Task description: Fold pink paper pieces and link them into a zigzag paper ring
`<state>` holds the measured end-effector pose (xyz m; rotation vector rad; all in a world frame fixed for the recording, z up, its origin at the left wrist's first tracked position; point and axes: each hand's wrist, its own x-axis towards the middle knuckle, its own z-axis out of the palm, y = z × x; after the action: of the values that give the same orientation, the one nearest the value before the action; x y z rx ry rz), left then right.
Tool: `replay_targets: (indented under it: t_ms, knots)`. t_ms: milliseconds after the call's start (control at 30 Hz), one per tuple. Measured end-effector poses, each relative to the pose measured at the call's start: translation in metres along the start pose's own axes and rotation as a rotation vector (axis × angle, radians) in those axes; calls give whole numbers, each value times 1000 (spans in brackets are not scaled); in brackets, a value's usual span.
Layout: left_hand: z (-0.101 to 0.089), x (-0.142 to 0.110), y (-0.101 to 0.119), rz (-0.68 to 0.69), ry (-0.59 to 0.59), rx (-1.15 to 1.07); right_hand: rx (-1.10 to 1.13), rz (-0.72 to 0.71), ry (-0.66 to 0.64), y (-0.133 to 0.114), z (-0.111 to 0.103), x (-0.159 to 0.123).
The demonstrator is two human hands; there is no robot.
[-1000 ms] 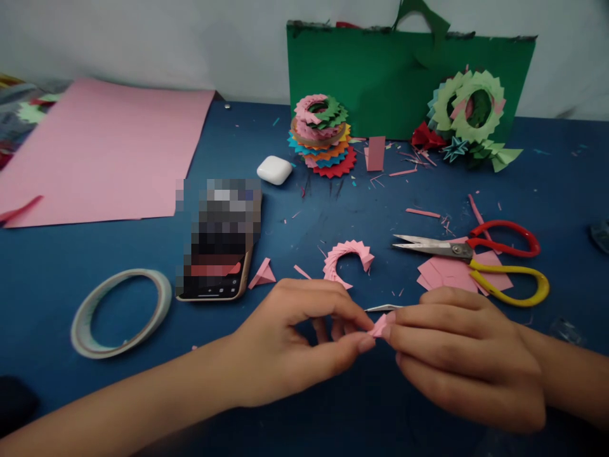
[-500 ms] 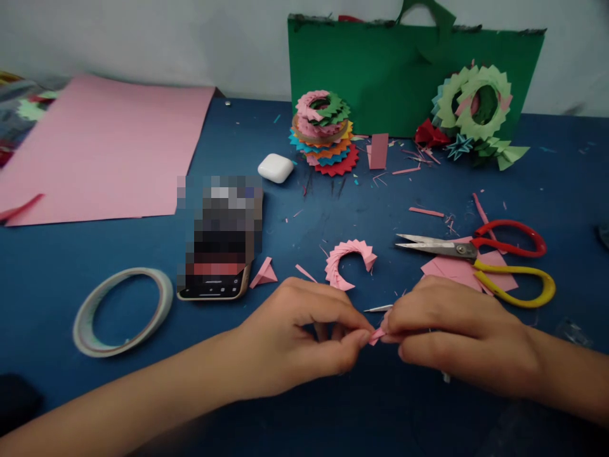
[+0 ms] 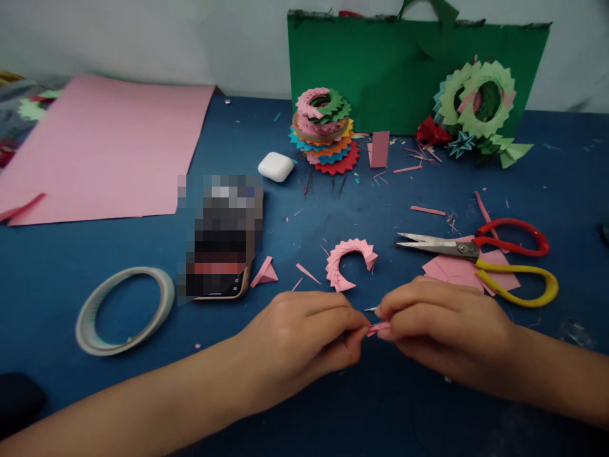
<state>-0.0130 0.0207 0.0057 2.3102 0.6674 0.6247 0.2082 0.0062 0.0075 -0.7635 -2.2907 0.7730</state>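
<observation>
Between my two hands is a small folded piece of pink paper (image 3: 378, 328), mostly hidden by the fingers. My left hand (image 3: 309, 336) pinches its left end, and my right hand (image 3: 442, 324) pinches the right end. A thin pointed metal tip (image 3: 370, 310) shows beside the right fingertips; the rest of it is hidden. Just beyond the hands lies a curved pink chain of folded paper (image 3: 340, 263), an open arc. Scissors (image 3: 469, 248) with one red and one yellow handle rest on pink paper pieces (image 3: 447, 270) past my right hand.
A roll of tape (image 3: 85, 317), a phone (image 3: 254, 235) and a white earbud case (image 3: 276, 167) are on the left. Behind stand stacked paper rings (image 3: 323, 136), a green board (image 3: 380, 70) and pale green rings (image 3: 504, 95). A pink sheet (image 3: 114, 152) lies far left.
Both hands have shifted slightly, and the left fingers have curled closer together around the pink paper. The paper now lies flatter between the fingertips. The view has moved a little.
</observation>
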Motion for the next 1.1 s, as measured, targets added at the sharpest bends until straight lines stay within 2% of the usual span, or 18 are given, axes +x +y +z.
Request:
replay_targets:
  t_ms: [100, 267, 367, 533, 700, 867, 1000, 1100]
  knots:
    - [-2, 1, 1, -37, -10, -68, 103, 104, 37, -2, 2, 2]
    - [-6, 4, 6, -170, -6, -335, 185, 230, 90, -6, 0, 7]
    - [-4, 6, 7, -267, 23, -426, 202, 247, 94, -7, -1, 7]
    - [-1, 9, 8, -404, 42, -421, 189, 233, 80, -6, 2, 4]
    - [-1, 6, 8, -296, 69, -345, 256, 300, 145, -7, 6, 2]
    - [0, 3, 6, -166, 95, -257, 326, 420, 71, -9, 4, 5]
    - [-1, 5, 6, -205, 120, -341, 466, 506, 71, -11, 0, 9]
    - [-3, 6, 6, -235, 215, -378, 558, 552, 100, -10, -1, 9]
